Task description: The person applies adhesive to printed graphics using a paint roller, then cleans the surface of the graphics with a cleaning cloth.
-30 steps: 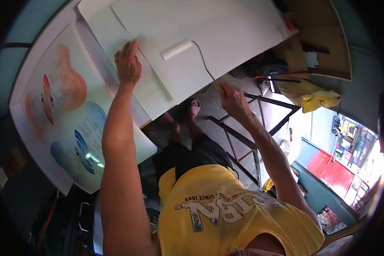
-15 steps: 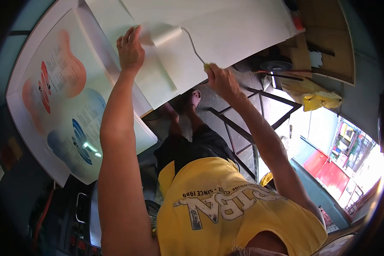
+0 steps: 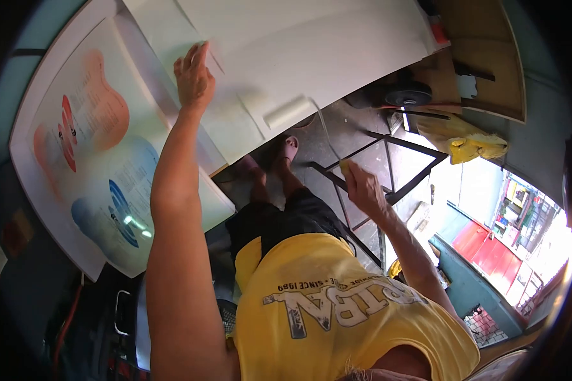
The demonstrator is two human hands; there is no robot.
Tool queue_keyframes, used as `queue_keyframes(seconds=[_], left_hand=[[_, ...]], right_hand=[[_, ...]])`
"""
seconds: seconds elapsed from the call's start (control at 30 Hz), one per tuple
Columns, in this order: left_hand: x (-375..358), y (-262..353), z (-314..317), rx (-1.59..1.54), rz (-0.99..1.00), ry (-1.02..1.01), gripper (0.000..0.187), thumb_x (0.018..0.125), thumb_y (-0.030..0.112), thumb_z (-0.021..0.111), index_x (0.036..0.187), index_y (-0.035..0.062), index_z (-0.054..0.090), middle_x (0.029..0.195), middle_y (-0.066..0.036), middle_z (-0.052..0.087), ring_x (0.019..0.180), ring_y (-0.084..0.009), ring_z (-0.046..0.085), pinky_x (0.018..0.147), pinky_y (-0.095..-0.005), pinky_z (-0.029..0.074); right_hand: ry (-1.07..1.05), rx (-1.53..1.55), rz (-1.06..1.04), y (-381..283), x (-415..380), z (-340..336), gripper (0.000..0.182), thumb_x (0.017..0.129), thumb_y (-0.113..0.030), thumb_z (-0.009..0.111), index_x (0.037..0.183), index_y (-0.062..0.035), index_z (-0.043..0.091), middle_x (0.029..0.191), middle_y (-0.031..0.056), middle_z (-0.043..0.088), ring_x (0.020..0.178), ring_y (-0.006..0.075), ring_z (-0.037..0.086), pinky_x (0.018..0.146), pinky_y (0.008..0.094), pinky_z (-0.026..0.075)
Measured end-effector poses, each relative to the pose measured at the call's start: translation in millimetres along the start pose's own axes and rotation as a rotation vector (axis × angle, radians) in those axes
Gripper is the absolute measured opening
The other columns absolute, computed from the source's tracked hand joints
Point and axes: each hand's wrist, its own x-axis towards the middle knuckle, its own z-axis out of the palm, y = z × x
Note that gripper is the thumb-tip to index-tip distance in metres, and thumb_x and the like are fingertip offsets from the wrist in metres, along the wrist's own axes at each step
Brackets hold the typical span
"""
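Observation:
In my right hand [image 3: 365,189] is the handle of a small roller, with the fingers wrapped round it. Its bent wire runs up to a white roller head [image 3: 288,112], which lies on the white sheet [image 3: 337,44] near the table's front edge. My left hand [image 3: 195,79] rests on the pale surface farther left, fingers stretched out and tips on the sheet, holding nothing visible. A raised edge or strip of sheet [image 3: 251,117] shows between the left hand and the roller head.
A curved white panel [image 3: 117,254] with red and blue printed graphics stands at left. Beyond the table's front edge are a black metal frame [image 3: 419,145] on the floor, a yellow bag [image 3: 476,147], a round black object [image 3: 408,94] and brown boards [image 3: 489,57].
My right hand has moved down and right, drawing the roller head toward the table's front edge. My left hand has stayed almost in place.

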Motion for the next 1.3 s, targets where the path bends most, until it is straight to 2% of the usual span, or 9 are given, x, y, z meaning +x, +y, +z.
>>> queue_keyframes(seconds=[0.07,0.23,0.33,0.47,0.57,0.87,1.1,1.2,1.3], left_hand=[[0.4,2.0,-1.5,0.008,0.010,0.006,0.062,0.092,-0.001,0.056,0.149,0.0210,0.044,0.138,-0.003,0.060,0.139,-0.0187,0.048,0.116,-0.0513,0.031],[-1.0,-1.3,0.9,0.014,-0.006,-0.017,0.058,0.093,0.002,0.054,0.147,0.0189,0.045,0.139,-0.004,0.060,0.139,-0.0185,0.047,0.118,-0.0491,0.029],[-0.5,4.2,-4.8,-0.043,-0.047,-0.044,0.061,0.091,-0.005,0.049,0.147,0.0190,0.048,0.141,-0.006,0.059,0.139,-0.0208,0.048,0.117,-0.0483,0.029],[-1.1,3.5,-6.0,-0.043,-0.017,-0.003,0.058,0.091,-0.003,0.049,0.146,0.0177,0.049,0.141,-0.006,0.059,0.139,-0.0201,0.047,0.117,-0.0489,0.028],[0.7,-1.1,2.5,-0.032,-0.008,0.006,0.057,0.092,0.000,0.051,0.146,0.0173,0.047,0.140,-0.006,0.060,0.139,-0.0192,0.047,0.117,-0.0503,0.028],[0.7,-1.3,2.6,-0.014,-0.008,0.022,0.057,0.091,-0.002,0.053,0.143,0.0195,0.051,0.140,-0.005,0.060,0.135,-0.0187,0.051,0.116,-0.0476,0.030],[1.5,-2.8,4.7,0.024,-0.004,0.012,0.058,0.091,-0.002,0.053,0.145,0.0195,0.049,0.142,-0.004,0.059,0.137,-0.0175,0.050,0.117,-0.0469,0.030],[1.5,-0.6,2.9,0.016,-0.017,-0.011,0.059,0.091,-0.002,0.052,0.146,0.0196,0.048,0.143,-0.003,0.058,0.138,-0.0171,0.048,0.117,-0.0471,0.029],[0.9,-1.1,2.6,0.009,-0.013,-0.016,0.060,0.091,-0.003,0.052,0.146,0.0200,0.047,0.145,-0.002,0.057,0.139,-0.0159,0.047,0.118,-0.0477,0.029]], right_hand=[[0.055,-0.006,-0.032,-14.5,42.8,12.9,0.016,0.098,-0.009,0.060,0.113,-0.0033,0.056,0.076,0.0249,0.064,0.072,0.0458,0.065,0.059,0.0518,0.051],[0.150,0.003,-0.134,-41.1,142.4,41.6,0.013,0.101,-0.016,0.057,0.098,-0.0027,0.058,0.076,0.0255,0.065,0.073,0.0467,0.066,0.062,0.0532,0.053],[0.105,-0.060,-0.103,-41.0,166.4,52.2,0.016,0.102,-0.017,0.057,0.100,-0.0012,0.060,0.076,0.0235,0.068,0.073,0.0433,0.068,0.063,0.0505,0.055],[0.091,-0.135,-0.076,-37.0,169.8,61.8,0.016,0.103,-0.017,0.057,0.102,-0.0010,0.061,0.075,0.0209,0.069,0.071,0.0411,0.070,0.062,0.0482,0.057],[0.119,-0.160,-0.086,-33.5,162.6,67.0,0.021,0.103,-0.022,0.055,0.098,-0.0019,0.057,0.071,0.0219,0.067,0.068,0.0455,0.067,0.059,0.0542,0.054],[0.041,-0.205,-0.022,-15.7,64.8,55.9,0.016,0.101,-0.022,0.058,0.106,-0.0073,0.054,0.081,0.0173,0.069,0.066,0.0410,0.068,0.055,0.0503,0.056],[-0.090,-0.286,0.128,0.8,-40.9,42.4,0.027,0.100,-0.022,0.062,0.121,-0.0059,0.054,0.081,0.0150,0.067,0.064,0.0387,0.068,0.053,0.0474,0.057],[-0.026,-0.236,0.081,-3.8,-61.4,31.6,0.026,0.100,-0.022,0.062,0.119,-0.0058,0.055,0.079,0.0147,0.066,0.063,0.0380,0.068,0.052,0.0469,0.057],[0.005,-0.059,0.129,-10.3,-64.6,15.9,0.021,0.099,-0.015,0.062,0.117,-0.0046,0.058,0.088,0.0190,0.069,0.074,0.0411,0.070,0.061,0.0471,0.057]])
